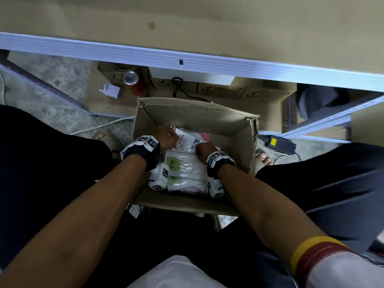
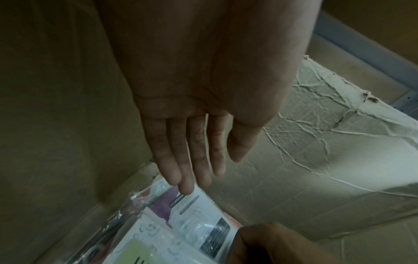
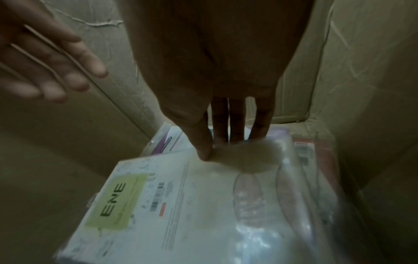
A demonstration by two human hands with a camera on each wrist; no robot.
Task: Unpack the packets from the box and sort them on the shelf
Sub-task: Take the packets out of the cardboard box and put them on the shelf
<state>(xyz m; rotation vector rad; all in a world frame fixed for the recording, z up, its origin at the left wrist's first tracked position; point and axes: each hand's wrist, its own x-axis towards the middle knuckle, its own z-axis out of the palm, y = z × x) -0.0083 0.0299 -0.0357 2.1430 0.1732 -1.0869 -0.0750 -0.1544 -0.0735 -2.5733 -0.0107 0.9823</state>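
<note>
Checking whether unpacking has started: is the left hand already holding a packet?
No, in the left wrist view the left hand is flat with straight fingers, above the purple-labelled packet and holding nothing.

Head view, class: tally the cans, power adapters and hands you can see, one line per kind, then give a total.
Cans: 1
Adapters: 2, white adapter, black adapter
Hands: 2, left hand, right hand
Total: 5
</note>
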